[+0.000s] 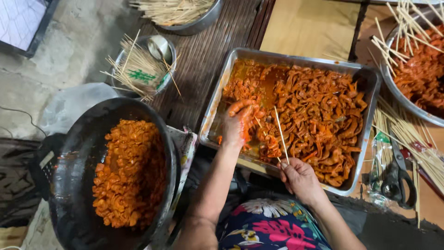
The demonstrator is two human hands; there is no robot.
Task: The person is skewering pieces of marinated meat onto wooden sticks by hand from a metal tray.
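My left hand (237,122) reaches into a rectangular steel tray (217,99) full of orange-red marinated meat strips (319,115); its sauce-covered fingers pinch a piece near the tray's left side. My right hand (299,178) grips the lower end of a thin bamboo skewer (280,133) that points up over the meat, at the tray's near rim. A few pieces of meat sit on the skewer's lower part (270,148).
A large black pan (74,153) of orange meat sits at the left. Steel bowls of bamboo skewers (141,67) stand behind it. At the right are a round bowl of skewered meat (418,65), loose skewers (409,136) and black scissors (397,178).
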